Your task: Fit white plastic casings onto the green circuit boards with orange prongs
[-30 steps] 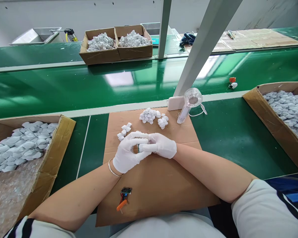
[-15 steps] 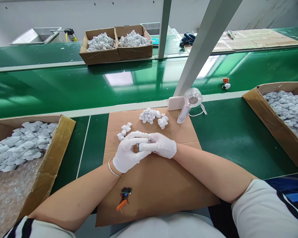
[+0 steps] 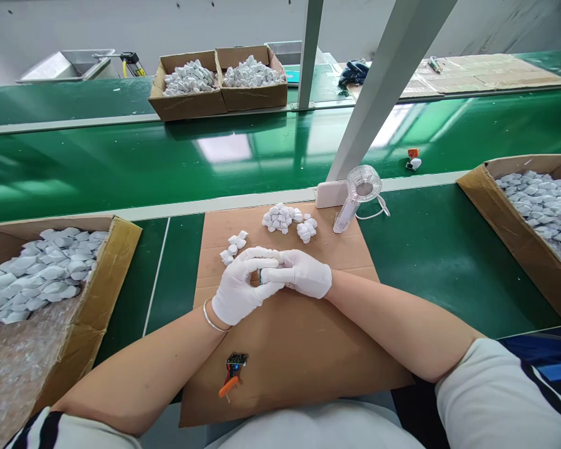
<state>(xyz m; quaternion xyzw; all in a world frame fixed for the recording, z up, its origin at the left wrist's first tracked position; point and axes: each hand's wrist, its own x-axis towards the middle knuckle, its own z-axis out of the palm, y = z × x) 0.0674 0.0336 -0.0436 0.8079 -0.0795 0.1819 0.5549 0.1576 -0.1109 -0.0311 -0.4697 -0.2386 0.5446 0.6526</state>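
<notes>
White-gloved, my left hand (image 3: 237,292) and my right hand (image 3: 307,274) meet over the brown cardboard sheet (image 3: 303,349). Between their fingertips they grip a small piece with a dark green edge (image 3: 260,277), mostly covered by the gloves. Just beyond my left hand lie a few small white plastic pieces (image 3: 234,246). Farther back are two more clusters, a larger white pile (image 3: 280,217) and a smaller white pile (image 3: 307,229). Near my body a small black circuit board (image 3: 237,360) with a blue light lies beside an orange part (image 3: 229,386).
A clear round-headed device (image 3: 363,184) stands at the sheet's back right corner, beside a slanted post (image 3: 378,93). Cardboard boxes of white pieces flank me, a left box (image 3: 107,268) and a right box (image 3: 509,231). An orange-and-white item (image 3: 414,161) lies on the green belt (image 3: 144,162).
The orange-and-white item on the green belt has shifted left. Both hands keep nearly the same place and grip.
</notes>
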